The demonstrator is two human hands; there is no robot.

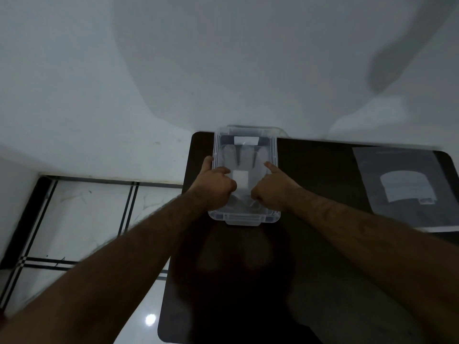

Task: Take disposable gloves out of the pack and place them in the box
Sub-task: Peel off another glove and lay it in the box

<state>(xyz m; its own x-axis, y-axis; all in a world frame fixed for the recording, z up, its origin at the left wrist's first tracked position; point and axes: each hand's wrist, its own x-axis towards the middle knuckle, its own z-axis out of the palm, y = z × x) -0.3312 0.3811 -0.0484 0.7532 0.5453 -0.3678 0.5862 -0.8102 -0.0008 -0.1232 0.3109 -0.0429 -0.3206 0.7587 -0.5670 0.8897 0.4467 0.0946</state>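
A clear plastic box (pixel 272 147) stands open on the dark table (pixel 323 170), near its far left corner. A translucent disposable glove (pixel 246 157) lies flat inside, fingers pointing away from me. My left hand (pixel 216 184) and my right hand (pixel 272 188) are both inside the box over the glove's wrist end. Their fingers are curled onto the glove's edges and each index finger is stretched forward. My left thumb rests by the box's left rim. The glove pack (pixel 407 187), a flat grey plastic bag, lies on the table to the right.
A white wall rises directly behind the table and box. The box lid (pixel 255 127) leans behind the box against the wall. To the left the table ends and a white tiled floor (pixel 82 219) with dark lines lies below. My shadow darkens the near part of the table.
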